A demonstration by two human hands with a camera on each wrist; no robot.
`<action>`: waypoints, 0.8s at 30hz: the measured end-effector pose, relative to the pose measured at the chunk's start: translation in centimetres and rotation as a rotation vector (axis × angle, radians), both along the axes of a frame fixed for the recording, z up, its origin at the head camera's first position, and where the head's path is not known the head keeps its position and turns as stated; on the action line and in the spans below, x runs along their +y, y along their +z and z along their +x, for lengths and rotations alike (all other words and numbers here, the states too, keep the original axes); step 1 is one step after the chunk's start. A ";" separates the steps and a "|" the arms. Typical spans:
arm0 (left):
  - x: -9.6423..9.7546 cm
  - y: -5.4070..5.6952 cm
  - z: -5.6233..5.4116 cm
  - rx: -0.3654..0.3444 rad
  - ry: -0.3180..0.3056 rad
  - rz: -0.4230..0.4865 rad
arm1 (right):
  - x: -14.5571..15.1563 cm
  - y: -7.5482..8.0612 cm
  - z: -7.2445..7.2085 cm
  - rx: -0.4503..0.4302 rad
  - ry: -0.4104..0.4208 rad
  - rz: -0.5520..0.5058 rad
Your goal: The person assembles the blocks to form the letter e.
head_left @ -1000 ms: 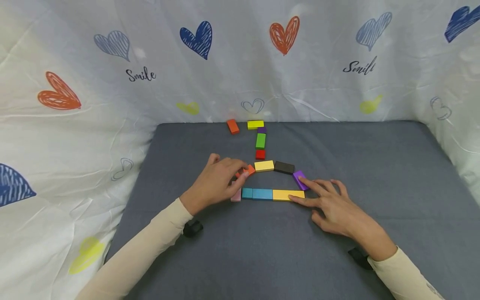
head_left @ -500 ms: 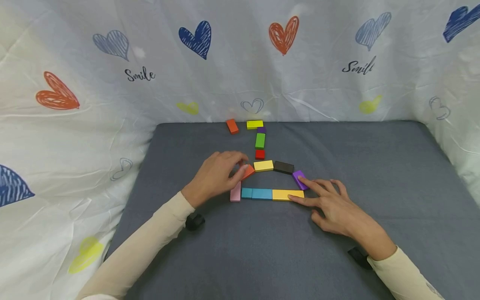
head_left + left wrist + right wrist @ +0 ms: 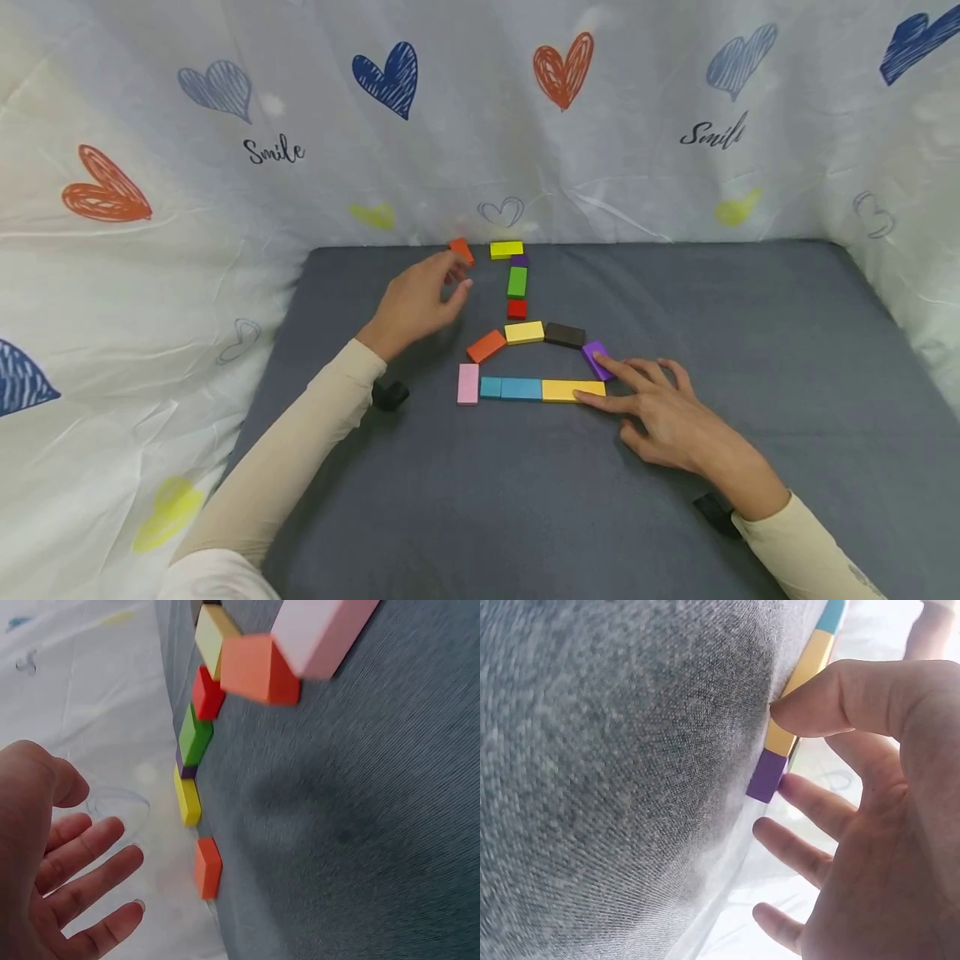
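Observation:
My left hand [image 3: 414, 304] is over the back left of the cloth, holding nothing, fingers loosely spread. Its fingertips overlap a lone orange block [image 3: 457, 246] in the head view; the left wrist view shows that block [image 3: 208, 868] apart from the fingers. My right hand [image 3: 663, 417] rests extended fingertips on a purple block [image 3: 595, 358] and the long yellow block [image 3: 558, 390]. Beside the yellow lie a blue block [image 3: 521, 388], a teal block [image 3: 491, 387] and a pink block [image 3: 468, 384]. Above them, a second orange block [image 3: 487, 346], a pale yellow block [image 3: 523, 332] and a black block [image 3: 564, 335] form an arch.
A red block [image 3: 517, 309], a green block [image 3: 517, 282], a dark purple block [image 3: 519, 261] and a bright yellow block [image 3: 506, 249] run in a column toward the back edge. Grey cloth [image 3: 487, 500] covers the table; a white heart-printed curtain [image 3: 465, 125] hangs behind.
My left hand has let go of the orange block in the arch and moved up and back toward the lone orange block. The right hand stays on the purple and yellow blocks.

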State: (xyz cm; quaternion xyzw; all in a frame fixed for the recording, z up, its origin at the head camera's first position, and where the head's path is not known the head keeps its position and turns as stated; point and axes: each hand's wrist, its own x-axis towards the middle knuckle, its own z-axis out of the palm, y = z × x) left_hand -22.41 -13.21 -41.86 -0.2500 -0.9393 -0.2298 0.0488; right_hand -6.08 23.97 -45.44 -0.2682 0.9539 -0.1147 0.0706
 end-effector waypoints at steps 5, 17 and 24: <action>-0.2 -0.1 -2.2 -0.063 0.061 0.023 | 0.1 -0.1 0.1 0.001 -0.007 -0.001; -1.5 -2.4 -6.7 -0.149 0.159 -0.020 | 0.1 0.0 0.1 -0.002 -0.005 -0.006; -1.2 -3.5 -8.0 -0.213 0.200 -0.079 | 0.0 0.0 0.1 0.008 -0.008 0.005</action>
